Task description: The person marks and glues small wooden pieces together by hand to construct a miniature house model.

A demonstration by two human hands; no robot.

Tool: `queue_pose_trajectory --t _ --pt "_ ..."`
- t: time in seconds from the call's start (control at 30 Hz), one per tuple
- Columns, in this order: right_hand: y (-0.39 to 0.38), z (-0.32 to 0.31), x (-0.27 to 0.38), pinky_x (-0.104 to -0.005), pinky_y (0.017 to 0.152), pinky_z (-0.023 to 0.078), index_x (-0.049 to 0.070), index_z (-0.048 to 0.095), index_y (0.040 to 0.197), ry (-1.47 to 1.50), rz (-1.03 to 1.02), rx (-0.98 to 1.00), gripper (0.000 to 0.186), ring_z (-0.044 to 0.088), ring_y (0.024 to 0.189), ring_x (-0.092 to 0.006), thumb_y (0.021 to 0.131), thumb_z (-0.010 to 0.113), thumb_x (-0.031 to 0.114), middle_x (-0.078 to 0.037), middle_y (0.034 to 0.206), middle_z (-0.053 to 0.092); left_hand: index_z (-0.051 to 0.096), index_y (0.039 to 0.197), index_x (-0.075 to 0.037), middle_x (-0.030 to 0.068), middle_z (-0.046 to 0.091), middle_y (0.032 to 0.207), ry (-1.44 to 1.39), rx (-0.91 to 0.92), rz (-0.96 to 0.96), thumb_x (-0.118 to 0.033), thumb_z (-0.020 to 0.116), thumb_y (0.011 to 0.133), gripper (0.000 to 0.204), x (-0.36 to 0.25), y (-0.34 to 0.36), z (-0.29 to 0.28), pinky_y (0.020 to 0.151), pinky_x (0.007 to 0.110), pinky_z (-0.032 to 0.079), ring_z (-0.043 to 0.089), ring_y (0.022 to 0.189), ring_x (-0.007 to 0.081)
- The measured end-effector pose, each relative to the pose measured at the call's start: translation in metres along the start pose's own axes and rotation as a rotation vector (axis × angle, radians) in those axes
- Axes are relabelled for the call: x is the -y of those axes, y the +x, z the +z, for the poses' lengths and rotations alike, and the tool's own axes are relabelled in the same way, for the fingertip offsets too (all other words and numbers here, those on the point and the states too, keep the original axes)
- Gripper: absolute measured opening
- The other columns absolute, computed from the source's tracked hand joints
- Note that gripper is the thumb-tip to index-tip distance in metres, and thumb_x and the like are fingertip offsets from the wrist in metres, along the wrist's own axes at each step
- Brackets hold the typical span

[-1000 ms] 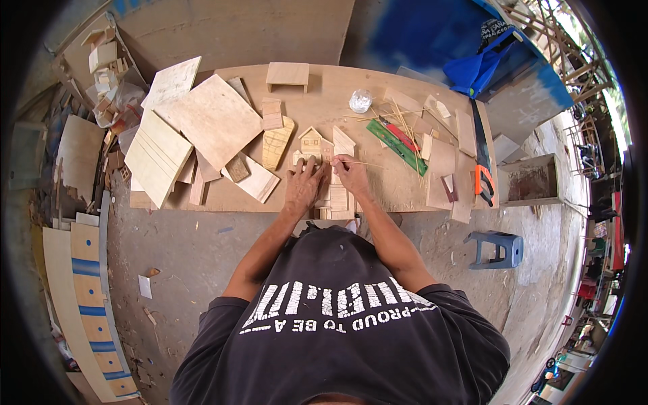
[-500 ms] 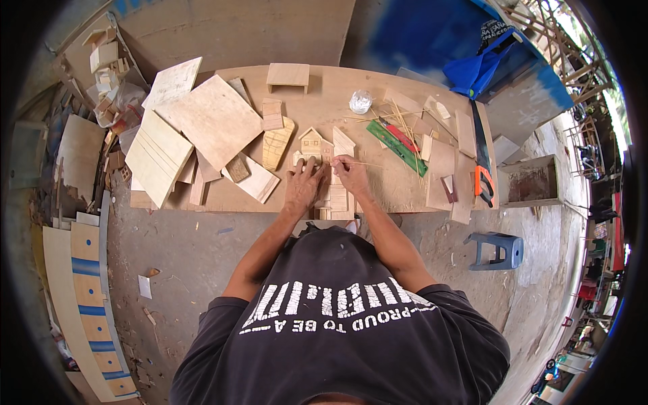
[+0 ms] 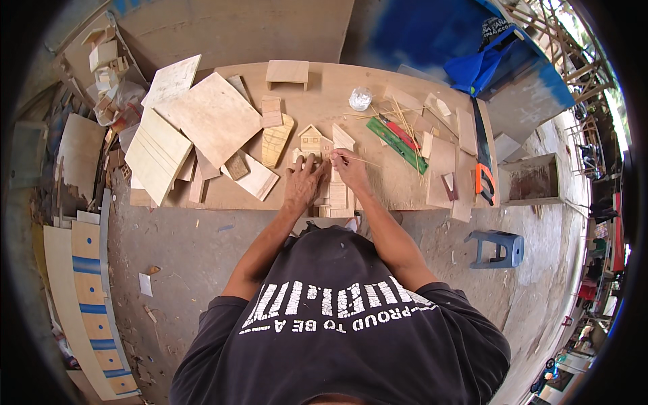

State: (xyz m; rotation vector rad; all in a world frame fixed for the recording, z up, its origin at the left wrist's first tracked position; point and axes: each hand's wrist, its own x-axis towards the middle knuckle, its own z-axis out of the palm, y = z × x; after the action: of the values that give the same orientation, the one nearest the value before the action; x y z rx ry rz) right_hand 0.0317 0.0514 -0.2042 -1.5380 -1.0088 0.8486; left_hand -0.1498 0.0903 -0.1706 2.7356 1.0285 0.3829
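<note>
A small wooden house model (image 3: 310,140) with a peaked roof and little window frames lies on the worktable in front of me. My left hand (image 3: 304,182) rests on its lower part, fingers spread and bent over the wood. Beside it, my right hand (image 3: 351,170) is closed in a pinch on a thin wooden stick (image 3: 368,161), whose free end points out to the right. The fingertips of this hand are close to the house's right side. A slant-topped wood piece (image 3: 343,138) stands just beyond them. What lies under my left palm is hidden.
Plywood sheets (image 3: 212,121) and offcuts overlap on the table's left. To the right lie a green strip (image 3: 397,146), a red-handled tool (image 3: 399,133), thin sticks and a handsaw (image 3: 484,183). A clear container (image 3: 360,99) stands farther back. A blue stool (image 3: 497,249) is on the floor.
My right hand has shifted slightly with its thin stick, the fingertips moving a little left and down. My left hand stays on the house model.
</note>
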Motion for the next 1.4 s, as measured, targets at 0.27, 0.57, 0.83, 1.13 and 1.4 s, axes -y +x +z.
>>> queue_pose_trajectory --t 0.27,0.57,0.83,1.13,1.4 --pt "0.003 -0.001 -0.006 -0.0239 0.069 0.055 -0.006 0.065 0.108 -0.073 -0.051 0.008 0.019 0.063 0.074 -0.0100 0.100 0.057 0.009 -0.006 0.090 0.069 0.057 0.136 -0.025 0.0078 0.047 0.137 0.012 -0.021 -0.017 -0.035 0.058 0.096 0.041 -0.003 0.001 -0.001 0.085 0.053 0.045 0.043 0.123 0.0307" --pt "0.004 -0.001 -0.009 -0.0239 0.069 0.055 -0.006 0.065 0.108 -0.114 -0.068 -0.003 0.020 0.064 0.075 -0.0105 0.100 0.057 0.010 -0.007 0.090 0.069 0.058 0.133 -0.025 0.0073 0.048 0.136 -0.015 -0.027 -0.013 -0.034 0.060 0.095 0.039 -0.004 0.002 -0.005 0.083 0.053 0.044 0.044 0.121 0.0301" --pt "0.000 0.000 -0.005 -0.0238 0.069 0.054 -0.005 0.066 0.107 -0.052 -0.051 0.001 0.018 0.063 0.075 -0.0098 0.100 0.058 0.010 -0.006 0.089 0.068 0.055 0.138 -0.024 0.0092 0.047 0.136 -0.010 -0.018 -0.005 -0.034 0.059 0.096 0.043 -0.002 0.001 -0.003 0.082 0.053 0.045 0.044 0.121 0.0312" --pt "0.000 -0.001 -0.006 -0.0232 0.069 0.054 -0.006 0.065 0.107 -0.043 -0.024 0.009 0.019 0.062 0.074 -0.0091 0.101 0.057 0.010 -0.005 0.088 0.068 0.057 0.135 -0.025 0.0085 0.048 0.138 -0.024 -0.004 -0.023 -0.033 0.059 0.096 0.040 -0.003 0.001 -0.001 0.085 0.054 0.045 0.044 0.122 0.0310" --pt "0.001 -0.001 0.000 -0.0229 0.069 0.054 -0.006 0.065 0.108 -0.040 0.006 0.027 0.020 0.062 0.074 -0.0089 0.100 0.059 0.012 -0.005 0.089 0.068 0.053 0.141 -0.026 0.0107 0.046 0.136 0.020 -0.017 -0.001 -0.035 0.057 0.097 0.045 0.000 0.000 0.003 0.084 0.054 0.045 0.044 0.121 0.0335"
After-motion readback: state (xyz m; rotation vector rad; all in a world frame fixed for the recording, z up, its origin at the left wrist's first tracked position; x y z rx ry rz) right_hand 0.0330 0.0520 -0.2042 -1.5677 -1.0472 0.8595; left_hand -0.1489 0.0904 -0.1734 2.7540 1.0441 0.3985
